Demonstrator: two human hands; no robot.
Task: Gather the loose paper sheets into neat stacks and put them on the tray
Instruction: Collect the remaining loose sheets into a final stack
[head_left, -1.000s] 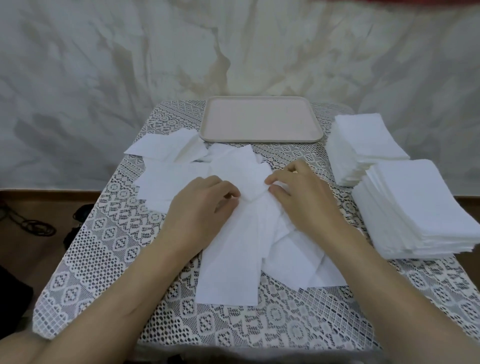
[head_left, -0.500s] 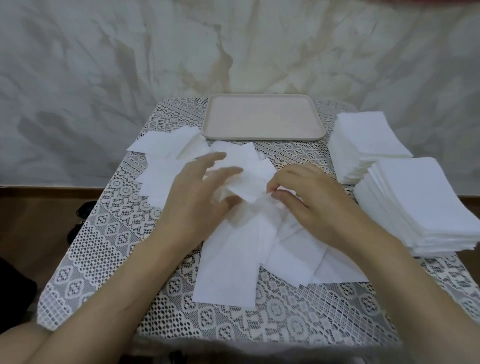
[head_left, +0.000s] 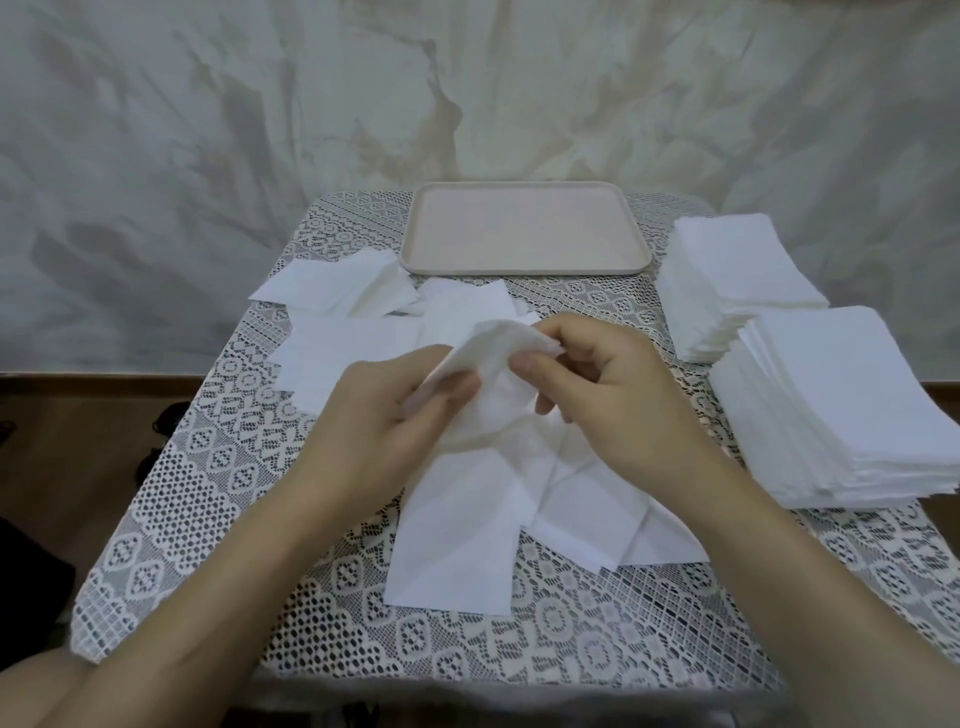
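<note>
The left grip curls its fingers and thumb around the lower left edge of a lifted paper sheet. The right grip pinches the sheet's upper right corner, so it bows between them above the middle of the tabletop. Under the hands, overlapping loose sheets spread toward the far left corner. A near stack and a far stack stand along the right edge. The tray sits at the middle of the far edge.
</note>
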